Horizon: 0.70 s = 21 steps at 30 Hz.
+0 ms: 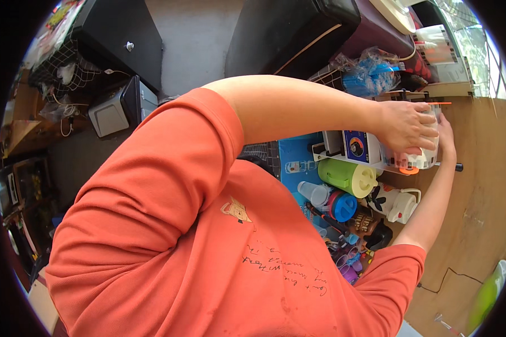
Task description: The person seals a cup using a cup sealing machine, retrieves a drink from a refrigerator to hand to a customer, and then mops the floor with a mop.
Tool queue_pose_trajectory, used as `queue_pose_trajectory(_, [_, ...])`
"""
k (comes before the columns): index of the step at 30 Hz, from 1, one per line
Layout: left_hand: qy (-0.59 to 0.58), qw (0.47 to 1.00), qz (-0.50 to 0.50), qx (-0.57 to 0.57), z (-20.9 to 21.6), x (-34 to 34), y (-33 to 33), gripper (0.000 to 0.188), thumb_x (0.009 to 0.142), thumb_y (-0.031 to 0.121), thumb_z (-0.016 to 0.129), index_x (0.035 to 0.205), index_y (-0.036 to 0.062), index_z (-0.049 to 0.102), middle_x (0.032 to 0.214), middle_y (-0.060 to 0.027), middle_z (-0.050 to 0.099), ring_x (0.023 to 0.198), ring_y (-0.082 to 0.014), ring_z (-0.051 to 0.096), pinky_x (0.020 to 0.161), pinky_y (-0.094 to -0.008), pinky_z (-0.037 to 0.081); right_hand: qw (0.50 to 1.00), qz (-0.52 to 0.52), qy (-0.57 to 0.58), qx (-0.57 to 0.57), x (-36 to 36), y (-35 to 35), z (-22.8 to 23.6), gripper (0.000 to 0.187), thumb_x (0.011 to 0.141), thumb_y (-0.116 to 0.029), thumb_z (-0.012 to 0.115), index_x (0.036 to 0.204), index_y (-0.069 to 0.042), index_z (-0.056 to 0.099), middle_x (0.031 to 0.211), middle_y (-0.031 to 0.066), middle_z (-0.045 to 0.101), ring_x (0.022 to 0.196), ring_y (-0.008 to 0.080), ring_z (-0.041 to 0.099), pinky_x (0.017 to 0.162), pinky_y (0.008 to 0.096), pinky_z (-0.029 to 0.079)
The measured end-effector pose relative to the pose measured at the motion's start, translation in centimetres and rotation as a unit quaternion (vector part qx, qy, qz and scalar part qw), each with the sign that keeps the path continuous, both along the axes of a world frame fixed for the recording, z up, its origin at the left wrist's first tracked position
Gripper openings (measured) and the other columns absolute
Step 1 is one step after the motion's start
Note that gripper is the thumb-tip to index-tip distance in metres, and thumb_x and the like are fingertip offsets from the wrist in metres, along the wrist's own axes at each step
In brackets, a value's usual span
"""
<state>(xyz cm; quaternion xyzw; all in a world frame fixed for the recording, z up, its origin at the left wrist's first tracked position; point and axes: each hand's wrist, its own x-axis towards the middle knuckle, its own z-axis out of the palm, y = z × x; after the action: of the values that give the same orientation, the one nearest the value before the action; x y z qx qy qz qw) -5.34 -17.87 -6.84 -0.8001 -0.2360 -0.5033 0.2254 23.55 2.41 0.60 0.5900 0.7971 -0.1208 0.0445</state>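
Both of my arms reach to the upper right, toward a white shelf (385, 164). A see-through, whitish plastic container (429, 156) stands at the shelf's end. My left hand (407, 128) lies over its near side, with the fingers curved around it. From the other side my right hand (446, 135) holds the same container, most of its fingers hidden behind it. A thin orange strip (439, 103) sticks out near the container's top, and an orange round piece (409, 170) shows at its lower edge. Beside my left wrist is a dark blue and white box (356, 147) with a dial pictured on it.
Below the shelf crowd a green jug (343, 176), a blue-lidded cup (342, 206), a white flask with a handle (396, 204), a brown cup (366, 226) and purple cups (348, 271). A blue plastic-wrapped bundle (371, 77) lies beyond my left arm. A wooden wall (461, 224) rises at right.
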Motion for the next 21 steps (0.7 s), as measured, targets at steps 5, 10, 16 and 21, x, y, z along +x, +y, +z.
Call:
queue_pose_trajectory(5, [0.054,0.988,-0.049,-0.132,3.9,0.3,0.6,0.035,0.093,0.038,0.055,0.122,0.0199,0.060,0.121,-0.0009,0.061,0.123,-0.0243,0.051,0.111,-0.0505,0.028,0.943,-0.271,0.194,-0.009,-5.0,-2.4,-1.8,0.071,0.098,-0.057,0.036,0.121,0.006,0.058,0.126,0.0238,0.059,0.115,0.0343,0.058,0.097,0.0428,0.044])
queue_pose_trajectory(10, [0.046,0.982,-0.082,-0.162,6.4,1.0,0.6,0.038,0.093,0.044,0.052,0.114,0.0153,0.068,0.115,-0.0052,0.068,0.117,-0.0262,0.057,0.107,-0.0509,0.029,0.971,-0.218,0.102,0.003,-2.0,-3.0,-0.9,0.072,0.097,-0.059,0.035,0.120,0.005,0.059,0.127,0.0229,0.059,0.116,0.0348,0.057,0.097,0.0425,0.044])
queue_pose_trajectory(16, [0.115,0.916,-0.043,-0.382,6.2,3.8,2.6,0.049,0.088,0.052,0.052,0.112,0.0154,0.073,0.101,-0.0068,0.073,0.105,-0.0273,0.064,0.090,-0.0462,0.046,0.988,-0.155,-0.007,0.028,-1.7,-2.6,-0.2,0.073,0.096,-0.061,0.035,0.118,0.004,0.061,0.128,0.0220,0.058,0.118,0.0354,0.056,0.098,0.0421,0.043])
queue_pose_trajectory(21, [0.162,0.869,-0.005,-0.467,7.3,5.1,4.5,0.057,0.083,0.053,0.055,0.118,0.0117,0.071,0.120,-0.0084,0.068,0.114,-0.0253,0.061,0.093,-0.0451,0.044,0.990,-0.090,-0.085,0.062,-3.5,-3.3,0.7,0.075,0.095,-0.063,0.034,0.117,0.002,0.062,0.130,0.0211,0.058,0.119,0.0359,0.055,0.098,0.0418,0.043])
